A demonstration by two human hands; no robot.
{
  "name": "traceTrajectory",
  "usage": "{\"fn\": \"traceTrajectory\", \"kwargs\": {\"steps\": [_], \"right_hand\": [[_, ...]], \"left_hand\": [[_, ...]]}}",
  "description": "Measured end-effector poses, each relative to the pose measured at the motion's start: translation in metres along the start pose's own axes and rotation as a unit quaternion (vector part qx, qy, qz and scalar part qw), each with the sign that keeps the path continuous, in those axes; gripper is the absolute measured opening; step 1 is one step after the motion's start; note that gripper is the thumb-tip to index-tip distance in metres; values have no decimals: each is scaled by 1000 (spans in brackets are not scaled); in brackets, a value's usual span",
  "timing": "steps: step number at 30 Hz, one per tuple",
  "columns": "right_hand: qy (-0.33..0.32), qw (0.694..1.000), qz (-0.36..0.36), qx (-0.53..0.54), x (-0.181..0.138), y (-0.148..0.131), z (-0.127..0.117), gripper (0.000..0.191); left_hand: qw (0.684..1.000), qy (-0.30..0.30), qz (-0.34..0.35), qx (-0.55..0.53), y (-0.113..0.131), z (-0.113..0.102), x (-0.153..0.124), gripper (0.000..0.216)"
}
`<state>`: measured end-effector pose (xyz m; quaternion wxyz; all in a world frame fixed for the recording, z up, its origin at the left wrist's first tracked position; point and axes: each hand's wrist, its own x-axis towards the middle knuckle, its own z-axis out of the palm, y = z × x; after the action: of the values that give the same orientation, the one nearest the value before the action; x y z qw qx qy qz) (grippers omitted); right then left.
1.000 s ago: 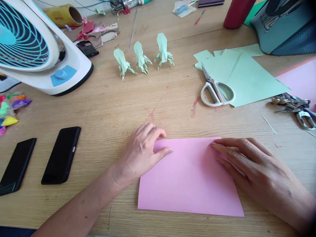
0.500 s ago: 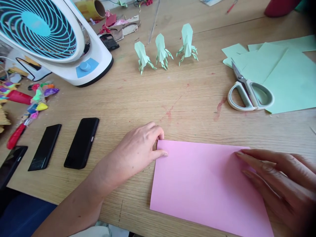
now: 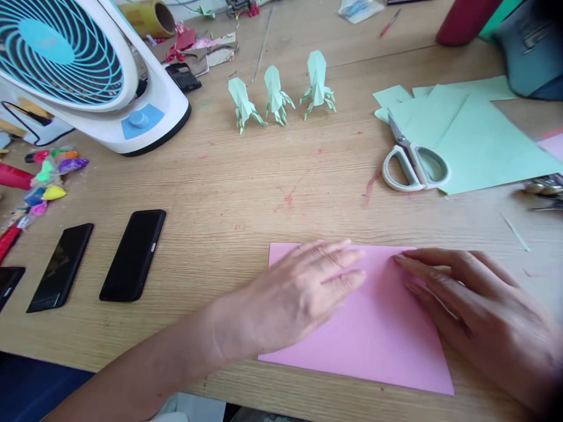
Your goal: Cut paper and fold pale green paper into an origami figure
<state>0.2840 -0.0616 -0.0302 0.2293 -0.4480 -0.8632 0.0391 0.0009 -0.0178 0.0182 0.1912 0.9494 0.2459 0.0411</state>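
A folded pink paper [image 3: 378, 334] lies flat on the wooden table [image 3: 246, 193] near its front edge. My left hand [image 3: 303, 293] rests flat across the paper's left half, fingers stretched out and slightly blurred. Lying on the paper's right part is my right hand [image 3: 475, 305], its fingers straight and pressed down near the top edge. Neither hand holds anything. Three pale green folded paper figures [image 3: 275, 94] stand in a row farther back.
White-handled scissors [image 3: 411, 161] lie on green paper sheets [image 3: 475, 135] at the right. A white and teal fan [image 3: 83, 70] stands at the back left. Dark phones [image 3: 132, 255] lie at the left, beside coloured bits [image 3: 44, 176]. Keys [image 3: 543, 190] sit at the right edge.
My left hand has slid from the paper's top left corner rightward across the sheet and opened flat. My right hand stays pressed on the right part.
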Motion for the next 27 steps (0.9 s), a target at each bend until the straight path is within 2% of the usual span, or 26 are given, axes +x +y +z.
{"fn": "traceTrajectory", "kwargs": {"steps": [1, 3, 5, 10, 13, 16, 18, 20, 27], "right_hand": [[-16, 1000, 2, -5, 2, -1, -1, 32], [-28, 1000, 11, -3, 5, -4, -2, 30], [-17, 1000, 23, -1, 7, -4, -2, 29], [-8, 1000, -4, -5, 6, -5, -5, 28], [5, 998, -64, -4, 3, -16, -11, 33], [-66, 981, -174, 48, -2, -33, -15, 40], [-120, 965, -223, 64, -6, -43, -14, 40], [-143, 959, -240, 51, -10, -47, -12, 40], [-148, 949, -274, -46, -16, -51, -13, 45]], "left_hand": [[999, -25, 21, -2, 5, 8, 3, 47], [998, -62, 16, 3, 11, 22, 8, 68], [997, -69, 16, 21, 12, 33, 9, 71], [997, -62, 9, 42, 8, 41, 9, 69], [998, -39, 16, 39, 6, 45, 10, 67], [999, -24, 21, 29, 5, 48, 10, 62], [999, -15, 26, 23, 5, 49, 10, 60], [999, -1, 28, 17, 5, 50, 10, 58], [997, 48, 28, 55, 12, 46, 6, 42]]}}
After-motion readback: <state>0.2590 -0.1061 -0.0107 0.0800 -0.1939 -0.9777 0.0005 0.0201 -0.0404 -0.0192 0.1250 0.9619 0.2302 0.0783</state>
